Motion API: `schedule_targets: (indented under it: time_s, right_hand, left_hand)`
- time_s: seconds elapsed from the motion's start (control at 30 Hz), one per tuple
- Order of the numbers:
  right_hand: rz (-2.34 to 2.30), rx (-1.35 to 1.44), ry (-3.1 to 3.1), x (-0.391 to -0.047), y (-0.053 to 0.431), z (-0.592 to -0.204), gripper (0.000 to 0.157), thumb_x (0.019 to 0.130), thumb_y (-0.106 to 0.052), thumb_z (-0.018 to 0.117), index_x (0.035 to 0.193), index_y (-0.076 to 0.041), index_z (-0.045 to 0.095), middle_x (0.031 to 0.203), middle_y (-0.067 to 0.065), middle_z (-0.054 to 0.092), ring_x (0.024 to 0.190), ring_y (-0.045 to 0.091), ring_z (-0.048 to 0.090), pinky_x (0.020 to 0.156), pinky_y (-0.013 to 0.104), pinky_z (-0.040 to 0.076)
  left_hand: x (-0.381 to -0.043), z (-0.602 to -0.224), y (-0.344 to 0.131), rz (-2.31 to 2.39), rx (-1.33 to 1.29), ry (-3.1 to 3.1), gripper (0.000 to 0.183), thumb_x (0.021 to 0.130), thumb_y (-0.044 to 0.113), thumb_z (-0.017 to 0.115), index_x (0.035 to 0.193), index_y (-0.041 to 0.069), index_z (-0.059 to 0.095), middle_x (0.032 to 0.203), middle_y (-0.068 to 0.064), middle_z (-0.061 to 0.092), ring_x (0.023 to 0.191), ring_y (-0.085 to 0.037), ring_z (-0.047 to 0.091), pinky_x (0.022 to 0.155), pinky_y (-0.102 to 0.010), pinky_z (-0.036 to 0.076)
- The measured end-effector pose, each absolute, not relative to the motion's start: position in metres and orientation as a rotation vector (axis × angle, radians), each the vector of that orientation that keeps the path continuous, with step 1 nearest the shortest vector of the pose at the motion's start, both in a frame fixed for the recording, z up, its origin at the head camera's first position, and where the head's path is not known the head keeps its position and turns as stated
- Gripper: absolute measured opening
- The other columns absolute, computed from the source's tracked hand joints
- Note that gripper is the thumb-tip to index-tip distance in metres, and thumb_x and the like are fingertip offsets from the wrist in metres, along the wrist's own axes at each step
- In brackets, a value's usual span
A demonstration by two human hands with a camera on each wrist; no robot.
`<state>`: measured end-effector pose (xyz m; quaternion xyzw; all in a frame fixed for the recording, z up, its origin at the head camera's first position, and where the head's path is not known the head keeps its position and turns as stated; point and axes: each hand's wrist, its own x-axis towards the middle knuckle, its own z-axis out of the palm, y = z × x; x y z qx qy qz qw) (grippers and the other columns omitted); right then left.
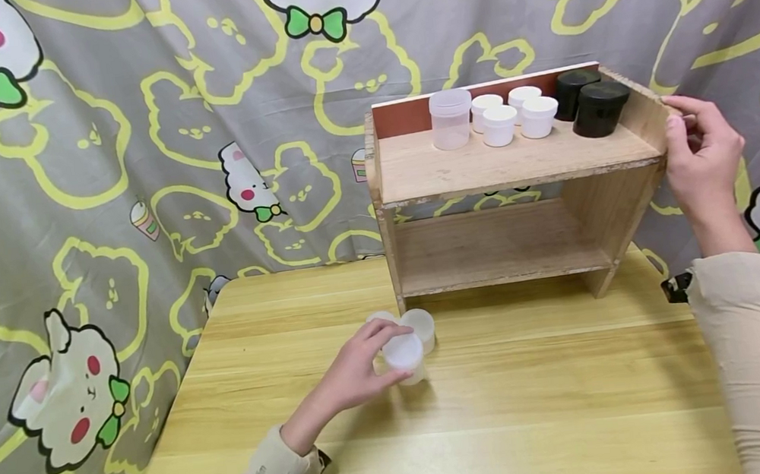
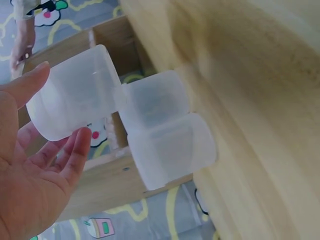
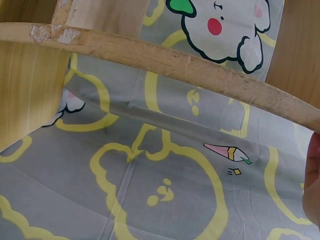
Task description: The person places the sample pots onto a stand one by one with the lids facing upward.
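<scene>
Although the head view sees it mostly from above, the translucent jar point(image 1: 403, 353) gripped between thumb and fingers of the left hand point(image 1: 358, 369) shows in the left wrist view as raised off the tabletop point(image 1: 540, 405). Just beyond those fingers, one similar jar point(image 1: 381, 316) and a second jar point(image 1: 421, 330) stand side by side; whether the held one touches them, I cannot tell. Farther off and to the fingers' right is the wooden shelf point(image 1: 517, 164); only the head view shows its load: a clear lidded jar point(image 1: 451, 122), four white tubs point(image 1: 500, 126) and, nearest the other hand, two black pots point(image 1: 598, 111). The right hand point(image 1: 704, 148) has its fingers bent onto the shelf's right end panel; the right wrist view catches just a sliver of that hand beside the wood's edge.
</scene>
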<state>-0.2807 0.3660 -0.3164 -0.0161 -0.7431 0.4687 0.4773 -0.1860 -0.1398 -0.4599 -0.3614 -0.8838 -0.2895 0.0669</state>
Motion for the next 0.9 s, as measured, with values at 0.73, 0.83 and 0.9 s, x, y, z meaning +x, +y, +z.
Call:
schedule_targets:
  time_s: [0.73,0.83,0.9]
  right_hand:
    - [1.132,-0.058,-1.843,-0.289,0.378,-0.326,0.031,0.101,-0.025,0.057,0.127,-0.027,0.075,0.086,-0.025,0.057,0.077,-0.005,0.053,0.073,0.014,0.041]
    - [1.132,-0.059,-1.844,-0.290,0.378,-0.325,0.031,0.102,-0.025,0.057,0.127,-0.027,0.074,0.086,-0.025,0.057,0.077,-0.005,0.053,0.074,0.014,0.041]
    - [1.130,-0.052,-1.839,-0.290,0.377,-0.324,0.031,0.102,-0.025,0.057,0.127,-0.027,0.075,0.086,-0.025,0.057,0.077,-0.005,0.053,0.074,0.014,0.041]
  left_hand:
    - [-0.196,-0.420,-0.128,-0.870,-1.135,-2.542,0.056,0.090,0.033,0.080,0.141,0.019,0.061,0.131,-0.004,0.061,0.117,-0.020,0.063,0.090,-0.038,0.057]
    - [-0.198,-0.414,-0.126,-0.886,-1.128,-2.528,0.056,0.091,0.032,0.080,0.141,0.019,0.061,0.132,-0.004,0.061,0.117,-0.020,0.062,0.089,-0.037,0.058]
    - [-0.199,-0.409,-0.124,-0.902,-1.130,-2.512,0.056,0.091,0.032,0.080,0.142,0.019,0.061,0.133,-0.005,0.060,0.116,-0.021,0.062,0.087,-0.036,0.058]
